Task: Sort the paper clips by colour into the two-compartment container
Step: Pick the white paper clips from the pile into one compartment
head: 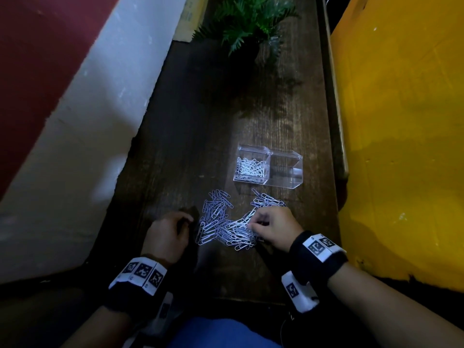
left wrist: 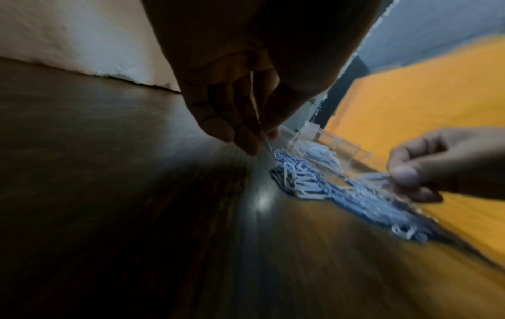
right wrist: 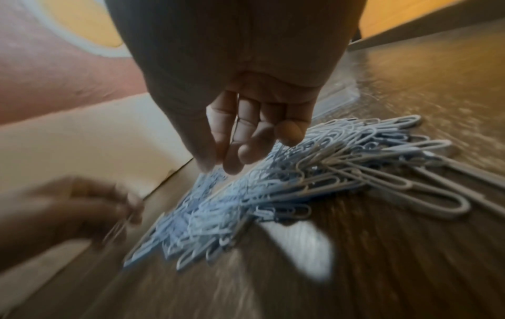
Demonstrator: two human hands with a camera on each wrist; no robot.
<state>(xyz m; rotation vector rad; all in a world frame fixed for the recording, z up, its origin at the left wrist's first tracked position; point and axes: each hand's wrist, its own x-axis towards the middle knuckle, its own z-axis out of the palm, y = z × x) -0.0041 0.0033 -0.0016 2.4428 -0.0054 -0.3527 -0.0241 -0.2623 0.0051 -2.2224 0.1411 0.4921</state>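
Note:
A mixed pile of blue and white paper clips [head: 223,222] lies on the dark wooden table [head: 195,126]. Beyond it stands the clear two-compartment container [head: 292,183]. Its left compartment holds white clips [head: 251,167]; its right compartment [head: 286,169] looks empty. My left hand [head: 189,219] hovers at the pile's left edge and pinches a thin clip [left wrist: 255,108] between thumb and fingers; that clip's colour is unclear. My right hand [head: 251,223] is on the pile's right side, with thumb and forefinger pinching a white clip [left wrist: 373,176].
A green potted plant [head: 248,28] stands at the table's far end. A yellow wall [head: 401,146] runs along the right edge, and a white and red wall [head: 88,116] along the left. Bare tabletop lies left of the container.

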